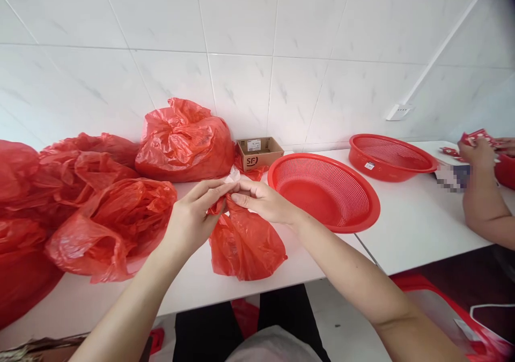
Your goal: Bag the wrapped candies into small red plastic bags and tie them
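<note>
At mid-frame, my L hand (187, 220) grips the gathered neck of a small red bag (247, 249), thin crinkly plastic w/ a bulging body; my R hand (263, 200) pinches the same neck, fingertips close to the L ones. A crumpled white scrap (232, 176) pokes up by them. Below I see smooth white table (189, 292). Left side of frame: bigger red bags (116, 222), glossy & wrinkled, heaped together. Upper centre: open-topped cardboard box (263, 161), rectangular, "SF" on front. Right of centre: round red basket (322, 193), perforated plastic, w/ a 2nd basket (390, 161) farther right. Far-right edge: another person's hand (478, 153) holds red-&-white patterned packets (478, 135).
</note>
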